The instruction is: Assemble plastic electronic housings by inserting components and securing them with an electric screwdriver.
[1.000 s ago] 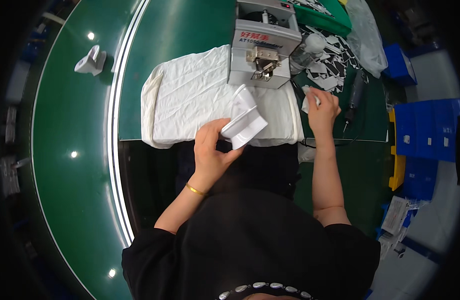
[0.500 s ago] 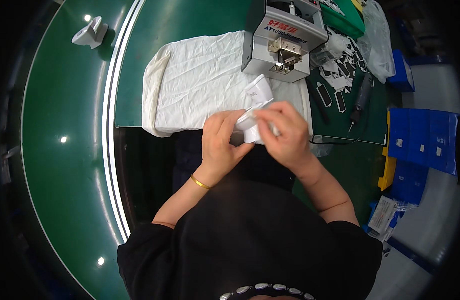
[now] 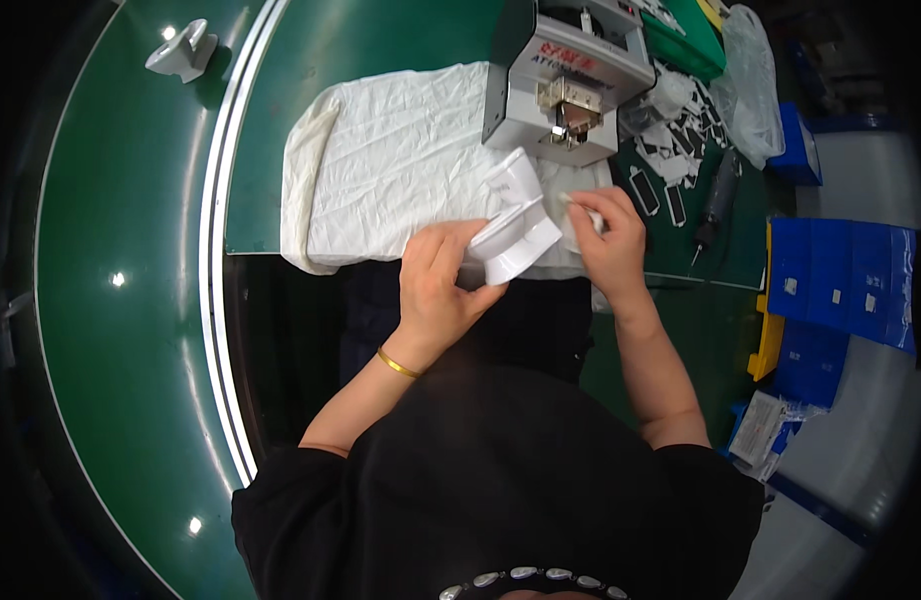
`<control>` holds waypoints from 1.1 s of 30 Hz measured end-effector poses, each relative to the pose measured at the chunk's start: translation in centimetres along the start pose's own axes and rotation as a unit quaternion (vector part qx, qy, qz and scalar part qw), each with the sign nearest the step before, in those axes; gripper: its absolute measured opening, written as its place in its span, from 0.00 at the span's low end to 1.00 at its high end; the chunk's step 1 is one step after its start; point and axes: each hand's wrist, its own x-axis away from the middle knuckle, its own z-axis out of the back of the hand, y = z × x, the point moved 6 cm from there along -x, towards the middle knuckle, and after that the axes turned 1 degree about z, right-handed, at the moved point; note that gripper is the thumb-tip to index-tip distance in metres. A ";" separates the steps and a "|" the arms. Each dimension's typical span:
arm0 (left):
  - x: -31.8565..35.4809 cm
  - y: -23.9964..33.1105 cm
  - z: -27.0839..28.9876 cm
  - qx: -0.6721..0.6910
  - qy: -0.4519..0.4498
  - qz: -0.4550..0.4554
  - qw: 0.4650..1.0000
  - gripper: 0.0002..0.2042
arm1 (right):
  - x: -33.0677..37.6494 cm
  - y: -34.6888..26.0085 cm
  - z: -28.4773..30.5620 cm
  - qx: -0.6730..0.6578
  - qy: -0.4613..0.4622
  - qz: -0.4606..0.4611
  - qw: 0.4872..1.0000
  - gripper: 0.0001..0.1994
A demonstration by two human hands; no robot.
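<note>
A white, curved plastic part with two flared ends (image 3: pixel 521 235) is gripped at its left side by my left hand (image 3: pixel 439 285), fingers behind and thumb at the near edge. It is tilted over the front edge of a white cloth (image 3: pixel 401 160). Just right of the part, apart from it, is my right hand (image 3: pixel 613 240). Its thumb and forefinger pinch a small whitish piece, possibly a wad of cloth, mostly hidden by the fingers.
A grey tabletop machine (image 3: pixel 571 85) stands beyond the cloth. Right of it lie several black-and-white flat pieces (image 3: pixel 671 150) and a dark pen-like power tool (image 3: pixel 718 200). A similar white part (image 3: pixel 184 52) sits on the green surface at far left. Blue bins (image 3: pixel 841 280) stand at right.
My right hand has drawn back to the right, off the white part, with the small piece still pinched. My left hand keeps hold of the part, which shows more fully.
</note>
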 end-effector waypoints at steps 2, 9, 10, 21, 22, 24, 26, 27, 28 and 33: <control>0.0 0.1 0.1 0.016 0.003 0.001 1.000 0.27 | 0.3 3.4 2.0 0.005 0.119 -0.002 0.993 0.06; -0.3 0.7 1.1 0.036 0.003 0.032 0.999 0.26 | -2.9 9.8 7.4 0.110 0.270 -0.091 0.952 0.11; -0.3 0.4 1.2 0.047 -0.007 0.064 0.997 0.26 | -2.9 9.8 7.5 0.183 0.280 -0.058 0.941 0.13; -9.5 -1.1 7.7 -0.168 0.098 -0.048 0.980 0.30 | -1.9 9.3 5.5 0.167 0.223 -0.031 0.960 0.16; -11.0 -1.8 7.9 -0.220 0.093 -0.044 0.970 0.31 | -1.9 8.4 6.0 0.225 0.239 -0.026 0.944 0.16; -13.8 -3.5 8.0 -0.300 0.090 -0.038 0.949 0.30 | -1.7 7.1 6.7 0.299 0.295 -0.003 0.908 0.13; -16.6 -5.6 7.2 -0.316 0.087 -0.035 0.944 0.29 | -1.2 7.8 6.9 0.259 0.314 0.003 0.913 0.11; -17.9 -6.8 6.8 -0.333 0.082 -0.025 0.939 0.29 | -1.1 7.9 7.0 0.219 0.326 0.009 0.919 0.10; -19.2 -7.7 6.3 -0.356 0.077 -0.034 0.931 0.29 | -1.1 7.8 7.1 0.201 0.336 0.012 0.920 0.08; -25.3 -12.9 1.5 -0.378 0.040 0.004 0.925 0.30 | -1.4 7.7 7.0 0.175 0.323 0.016 0.930 0.06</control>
